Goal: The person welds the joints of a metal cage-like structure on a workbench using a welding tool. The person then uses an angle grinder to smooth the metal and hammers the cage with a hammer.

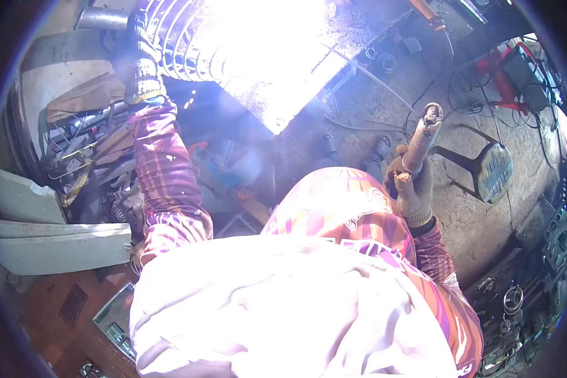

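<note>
My right hand [414,192], in a worn light work glove, is closed around the brown handle of a welding electrode holder [420,142]. A thin electrode rod [378,82] runs from the holder's jaws up and left toward a blinding white glare. Under the glare lies a metal plate [274,113], its near corner pointing at me and most of its surface washed out. At the upper left, my left hand [146,69], in a striped knit glove, is against the edge of a curved, ringed metal grille [192,63]. Shadow and glare hide its fingers.
A low metal stool [494,171] stands on the floor at right, with cables around it. Beyond it is a red and grey machine [526,75]. Scrap metal [85,142] piles up at left, near pale curved panels [63,246]. Tools and parts [513,299] crowd the lower right.
</note>
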`<state>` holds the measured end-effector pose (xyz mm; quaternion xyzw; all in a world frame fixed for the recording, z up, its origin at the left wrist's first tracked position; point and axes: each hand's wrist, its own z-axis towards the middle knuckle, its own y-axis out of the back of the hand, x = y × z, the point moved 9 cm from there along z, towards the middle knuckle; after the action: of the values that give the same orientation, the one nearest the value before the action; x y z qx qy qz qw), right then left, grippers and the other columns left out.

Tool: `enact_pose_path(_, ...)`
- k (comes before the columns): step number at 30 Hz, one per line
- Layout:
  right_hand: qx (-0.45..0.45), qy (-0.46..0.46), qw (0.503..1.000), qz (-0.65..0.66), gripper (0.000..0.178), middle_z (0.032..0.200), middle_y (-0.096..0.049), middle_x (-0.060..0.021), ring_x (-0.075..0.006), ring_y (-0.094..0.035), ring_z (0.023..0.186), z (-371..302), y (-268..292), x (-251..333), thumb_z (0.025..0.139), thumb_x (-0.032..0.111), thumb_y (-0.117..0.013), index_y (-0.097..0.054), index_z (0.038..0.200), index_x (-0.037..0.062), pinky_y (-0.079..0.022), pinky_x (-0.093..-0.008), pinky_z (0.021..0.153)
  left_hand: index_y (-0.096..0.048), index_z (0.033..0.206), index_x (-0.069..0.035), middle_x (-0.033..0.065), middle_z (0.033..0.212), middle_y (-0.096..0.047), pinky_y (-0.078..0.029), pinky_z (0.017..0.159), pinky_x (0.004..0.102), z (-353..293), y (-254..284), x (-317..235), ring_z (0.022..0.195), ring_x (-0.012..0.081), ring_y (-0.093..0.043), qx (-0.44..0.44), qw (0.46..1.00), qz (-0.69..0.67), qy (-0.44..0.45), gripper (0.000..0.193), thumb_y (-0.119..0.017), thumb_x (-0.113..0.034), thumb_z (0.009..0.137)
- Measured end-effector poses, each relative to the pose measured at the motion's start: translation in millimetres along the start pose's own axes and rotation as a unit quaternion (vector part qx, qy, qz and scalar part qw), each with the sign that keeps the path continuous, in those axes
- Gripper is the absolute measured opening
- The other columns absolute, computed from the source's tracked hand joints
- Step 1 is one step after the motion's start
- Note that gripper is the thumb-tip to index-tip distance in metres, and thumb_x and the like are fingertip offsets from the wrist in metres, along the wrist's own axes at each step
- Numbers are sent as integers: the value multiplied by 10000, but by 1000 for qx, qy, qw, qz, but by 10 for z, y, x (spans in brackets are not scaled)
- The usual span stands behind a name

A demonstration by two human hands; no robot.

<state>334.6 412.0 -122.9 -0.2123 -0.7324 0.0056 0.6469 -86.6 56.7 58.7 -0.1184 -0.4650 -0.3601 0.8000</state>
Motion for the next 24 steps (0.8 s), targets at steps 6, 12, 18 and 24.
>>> enact_pose_path(6,3,-13,999,35,630,851,-593,-20,-85,-565,726,14,27,-65,894,383,-740,-469,1282,-32,-476,-246,648,-546,1281,-216,86,1045,-706,-581,742,366,-289,21,182,929,268,-704,112,739,-621,237,372,-630,-329,938)
enact_pose_path(12,-1,5,999,51,630,853,-580,-10,-93,-543,677,-43,75,-56,929,425,-679,-464,1308,-30,-436,-242,596,-547,1289,-235,106,1031,-706,-577,734,392,-318,-33,186,909,299,-703,69,727,-644,228,346,-602,-305,955)
enact_pose_path(18,-37,-24,999,1,725,883,-580,-25,-99,-545,685,-74,144,-16,902,482,-686,-425,1333,-39,-443,-250,602,-548,1297,-254,125,1018,-705,-573,725,418,-285,-167,119,888,329,-702,-22,741,-648,174,327,-574,-281,972)
enact_pose_path(24,-32,-44,998,-11,725,901,-607,-34,-111,-578,719,-97,130,-64,886,474,-706,-447,1329,-39,-469,-254,631,-550,1305,-273,145,1004,-705,-568,717,444,-186,-245,104,868,360,-701,-154,754,-634,73,316,-546,-257,989)
